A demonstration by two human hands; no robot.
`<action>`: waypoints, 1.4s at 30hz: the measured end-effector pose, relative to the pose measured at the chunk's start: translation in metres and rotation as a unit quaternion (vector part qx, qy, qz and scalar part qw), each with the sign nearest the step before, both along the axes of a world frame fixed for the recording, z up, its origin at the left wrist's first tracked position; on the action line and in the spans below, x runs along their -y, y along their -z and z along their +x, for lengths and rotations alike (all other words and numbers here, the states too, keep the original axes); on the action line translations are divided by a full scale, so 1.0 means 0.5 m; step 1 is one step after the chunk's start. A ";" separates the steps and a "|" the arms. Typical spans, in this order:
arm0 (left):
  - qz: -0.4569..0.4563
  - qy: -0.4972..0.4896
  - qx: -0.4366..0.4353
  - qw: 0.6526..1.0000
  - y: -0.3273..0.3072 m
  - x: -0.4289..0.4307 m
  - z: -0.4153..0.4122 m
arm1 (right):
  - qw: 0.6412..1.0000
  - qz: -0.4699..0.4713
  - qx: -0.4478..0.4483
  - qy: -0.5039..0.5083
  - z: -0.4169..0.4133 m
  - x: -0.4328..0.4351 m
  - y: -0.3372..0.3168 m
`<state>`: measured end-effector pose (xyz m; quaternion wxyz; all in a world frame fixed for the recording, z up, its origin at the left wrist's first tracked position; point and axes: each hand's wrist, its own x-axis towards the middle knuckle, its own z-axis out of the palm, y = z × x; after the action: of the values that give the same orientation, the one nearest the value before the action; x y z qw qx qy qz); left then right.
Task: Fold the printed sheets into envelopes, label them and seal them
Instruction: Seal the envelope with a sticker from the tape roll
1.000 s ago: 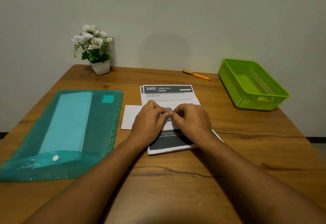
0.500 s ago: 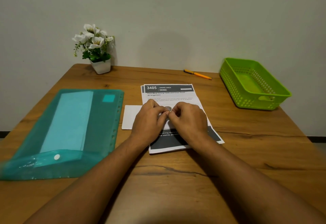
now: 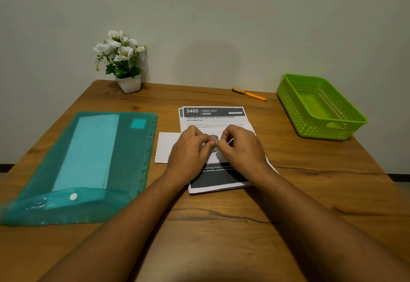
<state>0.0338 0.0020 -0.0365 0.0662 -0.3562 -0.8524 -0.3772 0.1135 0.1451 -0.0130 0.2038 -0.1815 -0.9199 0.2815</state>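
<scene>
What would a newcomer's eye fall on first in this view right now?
The left hand and right hand meet mid-table over the printed sheets, pinching a small round object, possibly tape. Next come the bright green basket at far right and the teal folder lying flat on the left.

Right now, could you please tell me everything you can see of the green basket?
The green basket is rectangular, seemingly plastic, with perforated walls and a handle slot in its near end. It stands upright on the far right corner of the table, near the wall. The orange pen lies apart to its left; nothing else touches it.
</scene>
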 end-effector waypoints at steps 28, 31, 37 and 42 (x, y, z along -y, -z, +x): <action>0.004 -0.020 -0.008 1.000 0.000 0.002 -0.002 | 0.998 -0.008 0.014 0.067 -0.006 0.037 -0.001; 0.001 -0.020 -0.006 1.000 0.001 0.002 -0.004 | 0.998 -0.007 0.016 0.063 -0.009 0.038 0.000; -0.007 -0.012 -0.004 1.000 0.001 0.004 -0.003 | 0.999 0.007 0.023 0.032 -0.008 0.034 0.003; -0.010 -0.006 -0.006 1.000 0.002 0.003 -0.002 | 1.000 0.018 0.026 -0.002 -0.004 0.022 0.006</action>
<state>0.0327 0.0005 -0.0376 0.0701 -0.3537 -0.8577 -0.3665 0.1114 0.1343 -0.0160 0.1827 -0.1836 -0.9301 0.2605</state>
